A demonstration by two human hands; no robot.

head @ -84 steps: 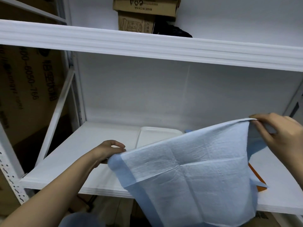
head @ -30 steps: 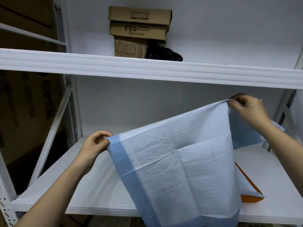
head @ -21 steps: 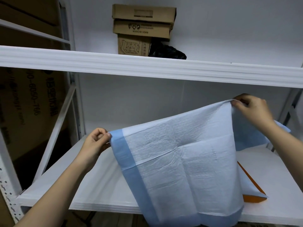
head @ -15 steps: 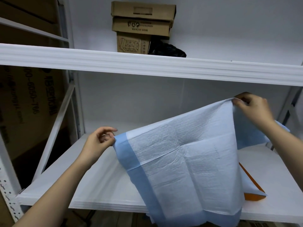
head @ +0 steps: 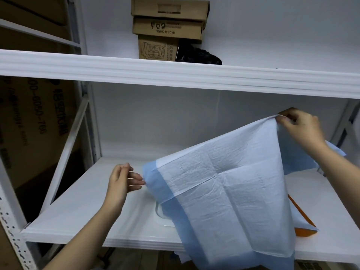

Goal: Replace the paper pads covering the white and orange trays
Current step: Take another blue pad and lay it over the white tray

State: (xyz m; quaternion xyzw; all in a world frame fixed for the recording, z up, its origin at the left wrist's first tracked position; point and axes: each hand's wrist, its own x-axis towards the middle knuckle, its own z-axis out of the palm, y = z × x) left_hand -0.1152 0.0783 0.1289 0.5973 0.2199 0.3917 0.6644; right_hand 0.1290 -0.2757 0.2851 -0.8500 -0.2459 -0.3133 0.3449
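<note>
A pale blue paper pad with darker blue borders hangs unfolded over the lower shelf. My right hand pinches its upper right corner and holds it high. My left hand is just left of the pad's left corner, fingers loose and spread, holding nothing. Under the pad's left edge a corner of the white tray shows on the shelf. A strip of the orange tray shows at the pad's lower right. A second pale blue pad lies behind my right forearm.
The white lower shelf has bare surface at the left. The upper shelf's front rail runs close above my hands. Stacked cardboard boxes and a black bundle sit on it. A white diagonal brace and a large carton stand at the left.
My left hand has let go of the pad's left corner and opened. The pad's left side has dropped, uncovering a corner of the white tray. My right hand still holds its corner up.
</note>
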